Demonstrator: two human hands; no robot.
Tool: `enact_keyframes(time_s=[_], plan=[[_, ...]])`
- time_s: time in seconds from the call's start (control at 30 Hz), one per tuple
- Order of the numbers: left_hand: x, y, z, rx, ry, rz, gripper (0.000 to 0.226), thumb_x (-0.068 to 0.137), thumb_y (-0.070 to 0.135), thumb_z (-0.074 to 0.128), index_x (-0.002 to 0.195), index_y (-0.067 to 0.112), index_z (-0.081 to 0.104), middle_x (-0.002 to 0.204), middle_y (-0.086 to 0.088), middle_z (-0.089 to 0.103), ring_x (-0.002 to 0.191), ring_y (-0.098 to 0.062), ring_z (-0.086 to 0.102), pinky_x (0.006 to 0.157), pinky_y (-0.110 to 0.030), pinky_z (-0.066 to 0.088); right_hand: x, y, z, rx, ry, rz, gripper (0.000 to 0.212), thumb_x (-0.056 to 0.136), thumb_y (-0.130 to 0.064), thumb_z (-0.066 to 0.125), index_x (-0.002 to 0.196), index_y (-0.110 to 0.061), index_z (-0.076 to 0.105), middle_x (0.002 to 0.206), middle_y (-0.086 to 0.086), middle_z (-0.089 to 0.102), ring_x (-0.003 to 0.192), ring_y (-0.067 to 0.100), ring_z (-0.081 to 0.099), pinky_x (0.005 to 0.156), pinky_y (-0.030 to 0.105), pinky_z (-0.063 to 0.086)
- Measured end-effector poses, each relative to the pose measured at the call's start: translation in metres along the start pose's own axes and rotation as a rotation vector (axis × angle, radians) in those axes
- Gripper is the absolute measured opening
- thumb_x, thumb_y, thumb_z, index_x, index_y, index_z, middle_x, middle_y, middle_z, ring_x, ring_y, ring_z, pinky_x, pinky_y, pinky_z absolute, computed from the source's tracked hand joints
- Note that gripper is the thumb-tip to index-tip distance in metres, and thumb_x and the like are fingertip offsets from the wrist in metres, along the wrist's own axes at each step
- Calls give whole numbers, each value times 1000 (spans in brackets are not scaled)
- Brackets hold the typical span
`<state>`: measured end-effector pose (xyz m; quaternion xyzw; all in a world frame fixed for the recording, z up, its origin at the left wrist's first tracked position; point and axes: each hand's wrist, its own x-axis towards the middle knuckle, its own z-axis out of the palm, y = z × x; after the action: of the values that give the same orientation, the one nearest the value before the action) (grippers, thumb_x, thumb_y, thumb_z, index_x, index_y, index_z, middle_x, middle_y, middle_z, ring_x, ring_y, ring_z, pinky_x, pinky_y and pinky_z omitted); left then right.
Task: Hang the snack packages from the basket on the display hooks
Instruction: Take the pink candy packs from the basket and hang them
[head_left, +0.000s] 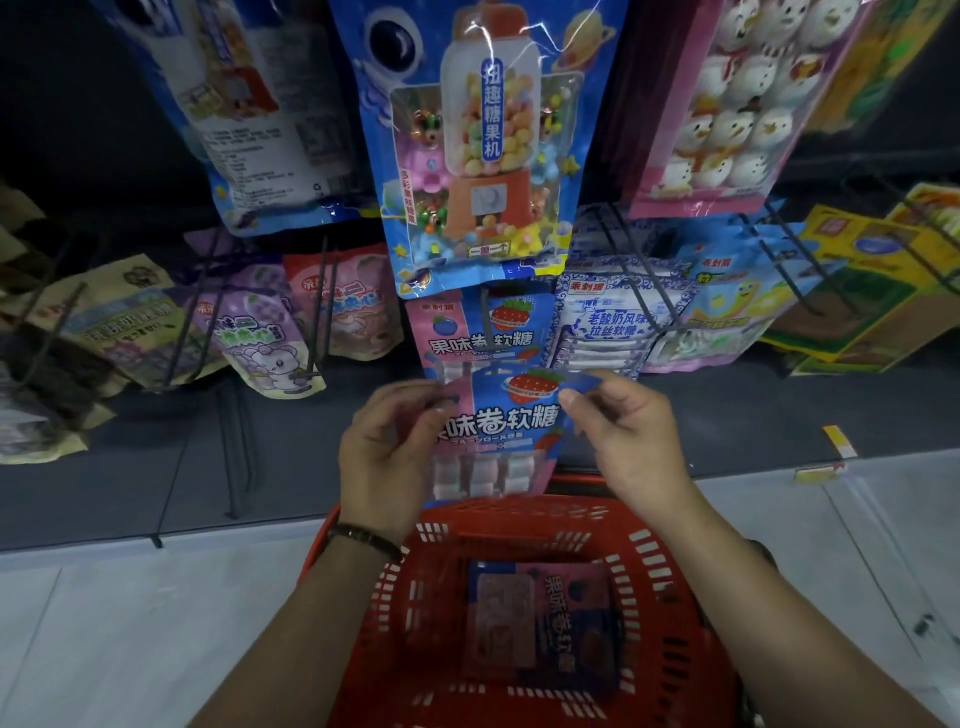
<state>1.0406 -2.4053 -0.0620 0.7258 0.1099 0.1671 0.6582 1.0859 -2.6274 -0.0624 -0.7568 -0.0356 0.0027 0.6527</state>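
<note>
I hold a pink and blue snack package upright by its top corners, my left hand on the left corner and my right hand on the right. It hangs just in front of and below a matching package on a display hook. Below my hands stands the red basket. Another package of the same kind lies flat in the basket's bottom.
A big blue candy-machine bag hangs right above the matching package. Purple and pink bags hang on hooks to the left, a blue-white bag and yellow bags to the right. Bare black hooks stick out lower left.
</note>
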Motion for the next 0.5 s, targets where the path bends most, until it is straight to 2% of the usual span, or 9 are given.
enact_keyframes(time_s=[0.07,0.13,0.23,0.33,0.43,0.5], plan=[[2,3,-1,66,35,176,13,88,27,81,98,35,79,113,0,73,115,-33,66,99,-55,53,-1,-3,3,37,50,-70,37,100,-7,70,89,-41,80,72,-3,73,67,9,64,69,28,54],[4,3,-4,133,80,281,19,88,35,78,102,23,80,115,-4,69,119,-34,61,103,-47,51,-1,-7,8,42,65,-131,37,101,-7,68,100,-41,80,91,-5,80,85,17,75,83,38,61],[9,-4,-11,252,139,324,25,86,29,80,103,11,81,115,-10,67,117,-35,60,102,-41,50,3,-3,14,19,21,-132,27,101,-1,65,110,-21,80,110,-2,82,109,21,76,103,51,58],[11,-23,-14,214,74,181,24,89,-5,74,106,11,78,112,-10,71,112,-26,68,100,-50,53,2,7,19,-22,-9,-68,22,103,-6,65,111,-19,80,112,-3,81,112,19,76,106,53,57],[13,-27,-12,150,-53,-79,12,100,9,66,103,16,76,102,-8,78,95,-26,74,92,-54,58,9,15,23,31,25,68,25,105,-15,65,100,-33,82,100,0,82,104,28,77,102,59,57],[20,-30,-9,151,-92,-189,12,102,26,65,99,31,76,98,0,81,90,-24,76,89,-55,60,17,16,26,34,51,142,30,105,-23,66,87,-42,81,88,-6,80,97,29,78,98,61,58]])
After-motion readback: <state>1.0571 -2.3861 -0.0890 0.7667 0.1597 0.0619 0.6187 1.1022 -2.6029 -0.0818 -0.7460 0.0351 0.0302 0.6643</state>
